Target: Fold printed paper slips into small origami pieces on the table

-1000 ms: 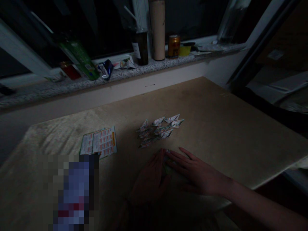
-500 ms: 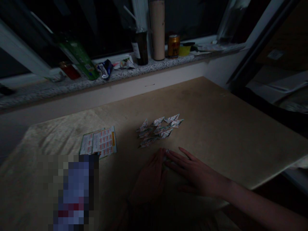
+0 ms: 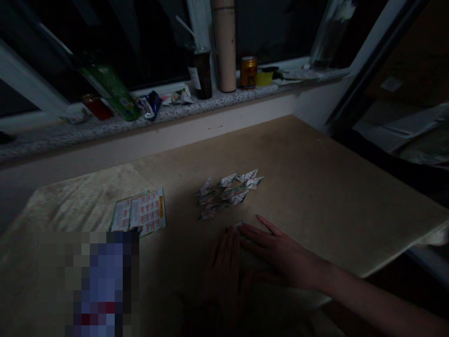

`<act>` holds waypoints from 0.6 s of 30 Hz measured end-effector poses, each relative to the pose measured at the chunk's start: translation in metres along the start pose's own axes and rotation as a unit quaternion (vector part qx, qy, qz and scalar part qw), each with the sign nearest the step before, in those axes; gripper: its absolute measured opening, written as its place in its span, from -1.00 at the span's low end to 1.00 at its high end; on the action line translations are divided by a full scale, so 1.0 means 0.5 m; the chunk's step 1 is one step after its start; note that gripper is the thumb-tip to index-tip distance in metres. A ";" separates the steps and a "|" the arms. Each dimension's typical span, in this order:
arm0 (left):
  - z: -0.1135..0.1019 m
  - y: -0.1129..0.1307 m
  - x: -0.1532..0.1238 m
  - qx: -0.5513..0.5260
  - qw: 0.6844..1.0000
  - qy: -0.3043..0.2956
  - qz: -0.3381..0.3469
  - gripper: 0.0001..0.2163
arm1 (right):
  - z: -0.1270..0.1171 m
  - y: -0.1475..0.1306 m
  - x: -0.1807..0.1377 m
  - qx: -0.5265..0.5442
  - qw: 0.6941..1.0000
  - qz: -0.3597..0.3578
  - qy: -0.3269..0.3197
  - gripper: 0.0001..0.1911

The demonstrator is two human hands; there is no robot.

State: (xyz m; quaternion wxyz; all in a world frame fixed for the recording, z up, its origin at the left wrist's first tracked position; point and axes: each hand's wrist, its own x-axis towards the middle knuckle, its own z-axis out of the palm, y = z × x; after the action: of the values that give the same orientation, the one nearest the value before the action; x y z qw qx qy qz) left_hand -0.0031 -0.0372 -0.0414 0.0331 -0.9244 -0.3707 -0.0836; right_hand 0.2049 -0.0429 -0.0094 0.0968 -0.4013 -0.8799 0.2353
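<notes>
My left hand (image 3: 224, 264) lies flat in shadow on the table, its fingers stretched out and pointing away from me. Coming in from the right, my right hand (image 3: 280, 250) rests with fingers extended and its index finger or thumb side partly spread. Both sets of fingertips press on a small piece of printed paper (image 3: 239, 225), mostly hidden beneath them. Just beyond stands a cluster of several folded paper pieces (image 3: 239, 196) with pointed ends, printed in red and green on white.
Printed sheets (image 3: 147, 213) lie on the brown-covered table (image 3: 315, 178) at the left, beside a blurred-out patch (image 3: 101, 281). Along the granite windowsill (image 3: 168, 112) stand a green bottle (image 3: 117, 93), a dark cup (image 3: 200, 77), a tall beige cylinder (image 3: 225, 51) and a gold can (image 3: 249, 72).
My left hand has turned flatter, its fingers now straight and side by side, and has slid slightly nearer me. The right hand stays on the paper. The view has shifted slightly.
</notes>
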 end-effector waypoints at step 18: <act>-0.011 0.015 -0.029 0.020 1.000 -0.004 0.012 -0.32 | 0.007 0.008 0.002 -0.079 0.994 0.028 0.073 -0.32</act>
State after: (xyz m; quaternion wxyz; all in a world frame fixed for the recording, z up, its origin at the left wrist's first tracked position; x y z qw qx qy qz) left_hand -0.0092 -0.0532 -0.0386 0.0511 -0.9281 -0.3616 -0.0724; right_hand 0.2057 -0.0412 -0.0142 0.1221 -0.4477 -0.8750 0.1381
